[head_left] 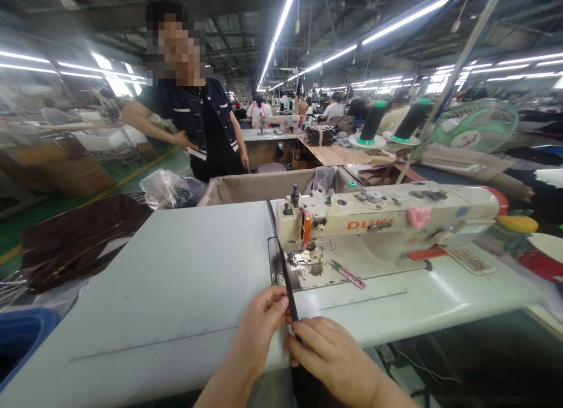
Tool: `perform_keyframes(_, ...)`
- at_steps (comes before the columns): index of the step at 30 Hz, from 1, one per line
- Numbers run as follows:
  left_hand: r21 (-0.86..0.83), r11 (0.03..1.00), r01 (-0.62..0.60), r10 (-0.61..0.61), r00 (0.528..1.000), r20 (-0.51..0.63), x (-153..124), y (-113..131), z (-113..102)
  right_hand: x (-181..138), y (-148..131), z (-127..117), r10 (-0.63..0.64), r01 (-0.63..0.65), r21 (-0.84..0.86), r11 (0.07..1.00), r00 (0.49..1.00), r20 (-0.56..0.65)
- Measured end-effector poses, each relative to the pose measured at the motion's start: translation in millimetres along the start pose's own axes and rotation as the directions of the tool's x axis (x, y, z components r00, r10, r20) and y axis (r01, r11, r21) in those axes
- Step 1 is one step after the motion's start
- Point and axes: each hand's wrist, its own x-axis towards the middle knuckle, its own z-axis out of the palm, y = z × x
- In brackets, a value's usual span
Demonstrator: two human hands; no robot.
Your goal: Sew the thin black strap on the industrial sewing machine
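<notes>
A narrow black fabric strip (287,279) runs from the front table edge up past the needle area of a white sewing machine (378,220). My left hand (268,317) pinches the strip's left edge just in front of the machine bed. Closer to me, my right hand (328,352) grips the same strip at the table's front edge, thumb and fingers closed around it. Below the right hand the black fabric hangs down toward my lap. Pink-handled thread snips (349,274) lie on the machine bed, to the right of the needle.
The white sewing table (176,267) has a ruler scale along its front. Behind it stands a beige fabric-lined bin (264,185). Brown fabric (83,235) and a blue tub (30,337) are at left. A person (202,115) stands beyond; thread cones (373,123) and a fan (477,126) are at right.
</notes>
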Motion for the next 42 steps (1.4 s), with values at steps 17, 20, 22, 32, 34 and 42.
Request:
perform_keyframes(17, 0.935, -0.265, -0.236, 0.496, 0.798, 0.343, 19.0, -25.6, -79.9, -2.9, 43.1, 26.0, 0.111, -0.112, -0.073, 0.991, 0.994, -0.021)
perform_keyframes(20, 0.906, -0.18, -0.383, 0.452, 0.786, 0.422, 25.4, -24.3, -52.9, -6.2, 44.1, 28.1, 0.128, -0.127, -0.052, 0.99, 0.992, 0.015)
perform_keyframes(22, 0.871, -0.144, -0.469, 0.397, 0.779, 0.485, 29.2, -25.4, -38.8, -7.2, 44.6, 28.5, 0.134, -0.133, -0.051, 0.99, 0.991, 0.026)
perform_keyframes(32, 0.955, -0.213, -0.205, 0.498, 0.819, 0.287, 54.0, -39.8, -68.0, -5.5, 47.5, 33.7, 0.222, -0.222, 0.0, 0.975, 0.974, 0.05)
perform_keyframes(34, 0.937, -0.235, -0.257, 0.487, 0.803, 0.343, 55.8, -32.7, -64.1, -6.0, 47.8, 35.1, 0.236, -0.237, 0.011, 0.971, 0.97, 0.058)
perform_keyframes(42, 0.891, -0.167, -0.422, 0.365, 0.813, 0.453, 62.3, -26.5, -42.1, -2.3, 46.7, 38.8, 0.311, -0.312, 0.012, 0.95, 0.949, 0.051)
